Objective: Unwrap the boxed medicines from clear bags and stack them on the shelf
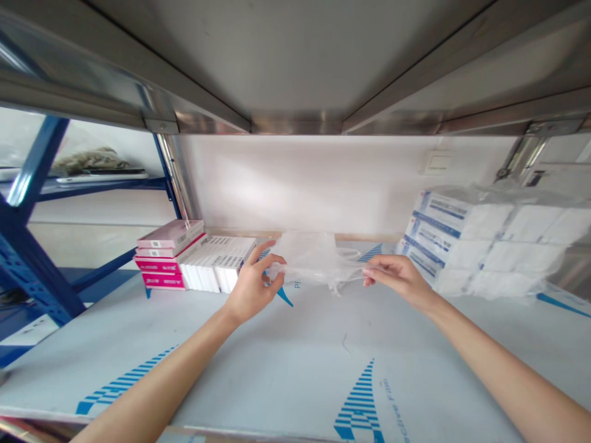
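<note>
Plastic bag, one (two hands)

Crinkled plastic bag; smooth metal upper shelf.

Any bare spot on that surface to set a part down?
Best: film-covered surface between left forearm and right forearm, bar one thin strand. Also left, between left forearm and blue rack. Crowded: back left, pink boxes and white boxes; back right, plastic-wrapped boxes; centre, clear plastic between left hand and right hand.
</note>
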Demonstrator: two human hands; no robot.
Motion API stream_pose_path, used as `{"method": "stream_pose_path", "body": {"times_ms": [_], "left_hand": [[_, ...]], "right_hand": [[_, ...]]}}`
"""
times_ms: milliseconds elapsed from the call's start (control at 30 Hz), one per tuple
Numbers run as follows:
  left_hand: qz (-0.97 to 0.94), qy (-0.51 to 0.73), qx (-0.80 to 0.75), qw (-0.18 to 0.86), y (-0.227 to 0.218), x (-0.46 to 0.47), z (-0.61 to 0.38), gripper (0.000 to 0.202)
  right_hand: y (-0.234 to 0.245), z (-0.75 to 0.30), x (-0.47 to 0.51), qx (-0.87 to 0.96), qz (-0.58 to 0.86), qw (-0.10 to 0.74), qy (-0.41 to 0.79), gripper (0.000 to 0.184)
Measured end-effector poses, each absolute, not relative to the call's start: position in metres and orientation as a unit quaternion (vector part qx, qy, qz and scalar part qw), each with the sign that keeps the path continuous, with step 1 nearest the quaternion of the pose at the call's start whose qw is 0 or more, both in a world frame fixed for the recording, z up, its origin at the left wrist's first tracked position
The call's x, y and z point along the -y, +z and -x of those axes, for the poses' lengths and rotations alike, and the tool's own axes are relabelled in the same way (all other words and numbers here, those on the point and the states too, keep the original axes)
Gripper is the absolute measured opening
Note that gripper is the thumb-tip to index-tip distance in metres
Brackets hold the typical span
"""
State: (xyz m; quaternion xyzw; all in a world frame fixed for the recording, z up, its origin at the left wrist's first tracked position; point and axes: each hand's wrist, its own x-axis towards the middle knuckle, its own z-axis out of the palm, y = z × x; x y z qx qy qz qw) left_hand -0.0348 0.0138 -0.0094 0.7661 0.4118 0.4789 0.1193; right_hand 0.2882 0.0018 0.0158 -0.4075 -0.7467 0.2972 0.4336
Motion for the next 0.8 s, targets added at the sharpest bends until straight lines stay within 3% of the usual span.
{"method": "stream_pose_path", "body": {"times_ms": [333, 500, 700, 800], "left_hand": [[-0.725, 0.511, -0.402, 0.227, -0.009, -0.017, 0.038, 0.024], [-0.743, 0.502, -0.397, 0.197, -0.013, -0.020, 0.036, 0.027], [-0.739, 0.490, -0.441, 0.139, -0.014, -0.020, 0.036, 0.017], [-0.718, 0.508, -0.442, 0.178, -0.014, -0.020, 0.037, 0.018]], "right_hand": [[0.016, -0.291, -0.001, 0.727, 0.414, 0.447, 0.316, 0.028], [0.014, -0.291, -0.003, 0.716, 0.389, 0.457, 0.357, 0.027], [0.013, -0.297, -0.006, 0.712, 0.359, 0.463, 0.387, 0.021], [0.015, -0.299, -0.006, 0.717, 0.351, 0.447, 0.404, 0.021]]}}
